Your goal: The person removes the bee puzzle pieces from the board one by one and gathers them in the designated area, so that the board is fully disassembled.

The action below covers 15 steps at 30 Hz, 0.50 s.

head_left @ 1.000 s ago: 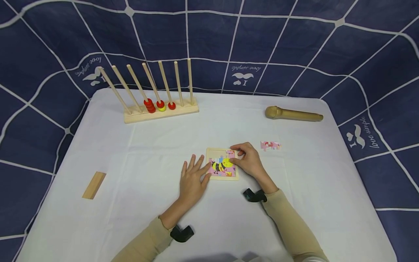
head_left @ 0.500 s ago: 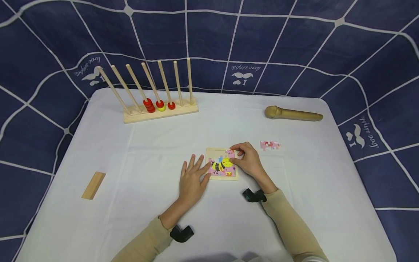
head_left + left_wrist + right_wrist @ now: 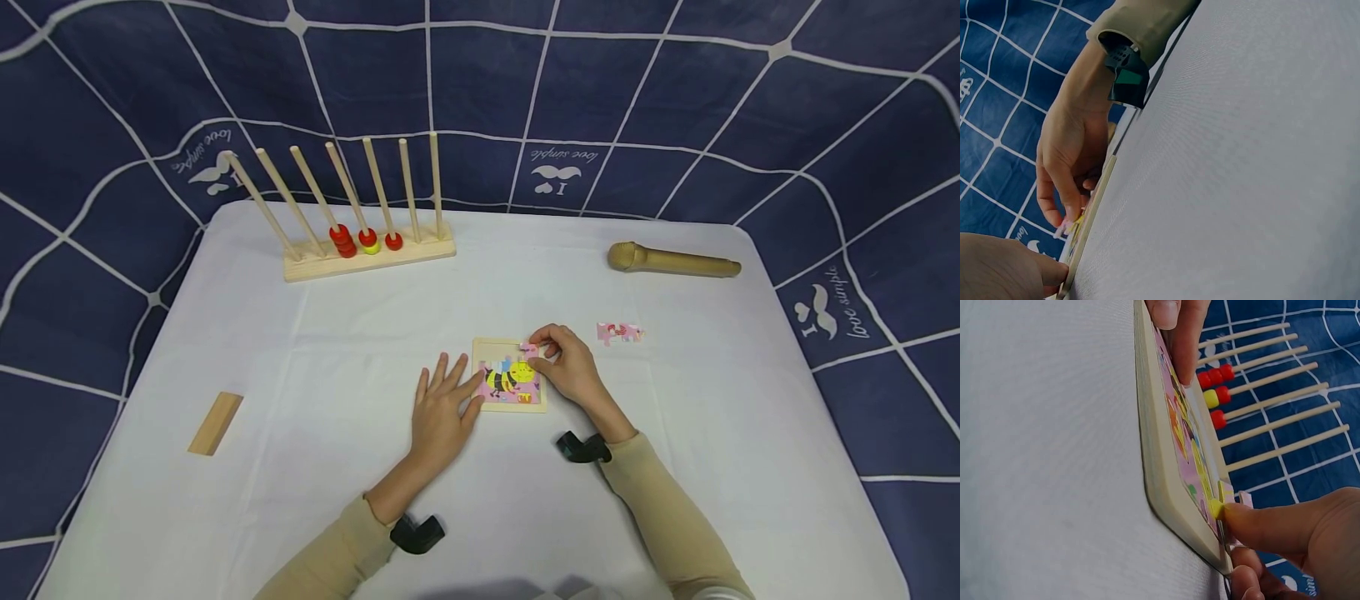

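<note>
A wooden puzzle tray [image 3: 513, 408] with a bee picture lies in front of me on the white tabletop. My left hand [image 3: 441, 421] rests at its left edge, fingers spread, with index finger and thumb touching the frame. At the upper right corner, my right hand [image 3: 572, 367] pinches a pink-and-yellow puzzle piece [image 3: 1227, 491] between thumb and fingers. In the right wrist view that piece is tilted up from the tray. Pieces of the bee [image 3: 502, 382] fill the lower part, while bare wood shows at the upper left. A joined pink pair of pieces [image 3: 619, 333] lies right of the tray.
A wooden peg stand [image 3: 371, 265] with red and yellow beads stands at the back left. Toward the back right lies a wooden microphone-shaped object [image 3: 675, 261]. A flat wooden block [image 3: 215, 424] is on the left. Dark blue gridded cloth [image 3: 480, 92] hangs behind the table.
My right hand has moved slightly up and to the right, and the puzzle piece in its pinch has been tilted up. The left hand stays in place.
</note>
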Motion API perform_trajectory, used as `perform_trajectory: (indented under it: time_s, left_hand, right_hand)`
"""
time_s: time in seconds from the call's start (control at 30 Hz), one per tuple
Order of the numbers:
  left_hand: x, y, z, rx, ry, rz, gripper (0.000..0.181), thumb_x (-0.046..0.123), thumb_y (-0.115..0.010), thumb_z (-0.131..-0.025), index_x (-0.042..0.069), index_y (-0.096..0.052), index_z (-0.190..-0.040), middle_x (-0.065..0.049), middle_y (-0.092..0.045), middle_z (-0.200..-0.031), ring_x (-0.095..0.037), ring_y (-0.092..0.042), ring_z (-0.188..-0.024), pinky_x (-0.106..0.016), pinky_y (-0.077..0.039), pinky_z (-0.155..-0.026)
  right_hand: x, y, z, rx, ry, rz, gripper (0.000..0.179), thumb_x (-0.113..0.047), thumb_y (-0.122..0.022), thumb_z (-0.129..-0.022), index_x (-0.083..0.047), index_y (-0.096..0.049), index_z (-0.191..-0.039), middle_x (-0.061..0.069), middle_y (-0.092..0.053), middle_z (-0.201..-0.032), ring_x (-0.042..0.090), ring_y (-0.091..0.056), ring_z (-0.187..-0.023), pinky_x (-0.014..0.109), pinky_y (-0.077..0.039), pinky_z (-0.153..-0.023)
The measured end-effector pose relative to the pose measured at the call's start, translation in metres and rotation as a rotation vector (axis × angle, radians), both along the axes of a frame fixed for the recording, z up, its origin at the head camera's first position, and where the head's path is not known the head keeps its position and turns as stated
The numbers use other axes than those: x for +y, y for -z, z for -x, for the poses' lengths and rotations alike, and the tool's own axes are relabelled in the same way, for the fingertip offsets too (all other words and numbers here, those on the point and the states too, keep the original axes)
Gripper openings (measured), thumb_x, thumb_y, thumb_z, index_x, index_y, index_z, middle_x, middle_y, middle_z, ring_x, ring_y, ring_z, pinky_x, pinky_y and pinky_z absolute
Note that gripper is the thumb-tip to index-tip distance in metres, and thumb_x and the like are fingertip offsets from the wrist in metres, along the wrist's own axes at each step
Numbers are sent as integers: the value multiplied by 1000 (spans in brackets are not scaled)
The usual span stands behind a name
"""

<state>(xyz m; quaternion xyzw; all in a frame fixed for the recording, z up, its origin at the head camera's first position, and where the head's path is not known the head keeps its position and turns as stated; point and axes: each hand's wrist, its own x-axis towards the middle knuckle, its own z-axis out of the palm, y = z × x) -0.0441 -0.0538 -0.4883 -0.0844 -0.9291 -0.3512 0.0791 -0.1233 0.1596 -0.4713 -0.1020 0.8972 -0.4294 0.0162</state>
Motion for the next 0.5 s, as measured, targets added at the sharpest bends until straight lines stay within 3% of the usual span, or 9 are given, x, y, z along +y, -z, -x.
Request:
perform_trajectory:
  time_s: [0.27,0.4,0.5]
  left_hand:
    - [0,0,0,2,-2,7,36,15,-73,-87,11,-69,-123,-16,-50,-145,-39,-31,-145,-61,-15,-116]
    - [0,-1,0,0,-1,10,36,16,-73,-87,11,-69,-123,-16,-50,-145,-39,-31,-145,-61,-15,-116]
    - [0,-1,0,-1,-2,16,36,16,-72,-87,12,-69,-123,-15,-50,-145,-38,-31,-144,-61,-16,-116]
  right_hand:
    - [0,-1,0,22,-21,130,13,2,-68,-87,-3,-66,-99,12,-65,-86,16,-53,-76,19,-41,-68]
    - [3,-6,1,-29,-12,239,11,2,-65,-90,1,-65,-101,17,-65,-90,14,-57,-76,16,-47,-68]
    - [7,-9,3,-75,-8,311,14,3,-61,-92,5,-63,-106,23,-65,-93,21,-63,-74,21,-54,-68]
